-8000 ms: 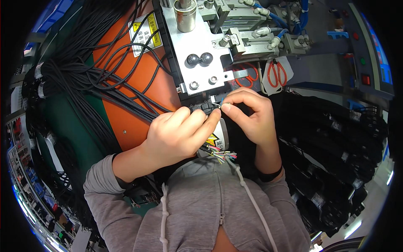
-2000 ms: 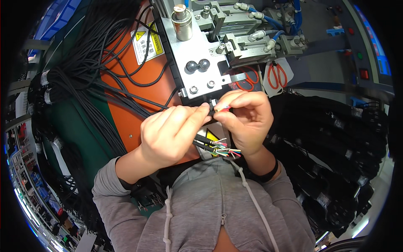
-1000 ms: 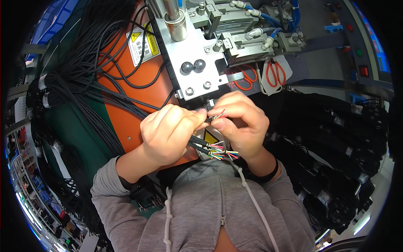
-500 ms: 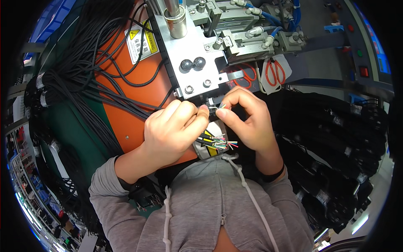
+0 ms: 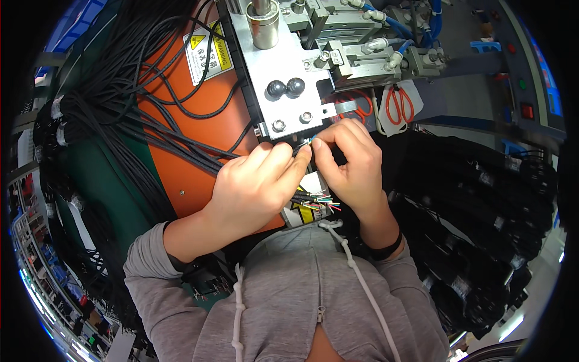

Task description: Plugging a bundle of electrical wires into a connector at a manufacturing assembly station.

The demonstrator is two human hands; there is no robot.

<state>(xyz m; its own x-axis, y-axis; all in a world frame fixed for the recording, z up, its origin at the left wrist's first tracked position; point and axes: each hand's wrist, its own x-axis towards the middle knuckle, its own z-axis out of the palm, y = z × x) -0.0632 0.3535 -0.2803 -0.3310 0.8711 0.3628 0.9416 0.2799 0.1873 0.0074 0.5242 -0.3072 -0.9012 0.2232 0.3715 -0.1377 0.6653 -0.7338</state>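
Observation:
In front of the machine's metal head (image 5: 292, 111), my two hands meet. My left hand (image 5: 256, 190) is closed, thumb and forefinger pressed together on a black cable's stripped end (image 5: 301, 145). Close against it, my right hand (image 5: 354, 166) pinches a thin blue wire (image 5: 314, 137) between thumb and forefinger. Much of the cable end is covered by my fingers. Just below my hands lie several black cables (image 5: 306, 197) with fanned-out coloured wire ends, above a white and yellow label.
Black cables (image 5: 181, 108) spread over the orange machine cover (image 5: 181, 181) on the left. Air cylinders with blue hoses (image 5: 392, 57) stand at the back right, near red-handled scissors (image 5: 400, 107). Bundled black cables (image 5: 464, 223) fill the right side.
My right hand's fingers have moved in closer to my left fingertips. A pale wire showed between them before; a blue one shows now. The view has shifted slightly.

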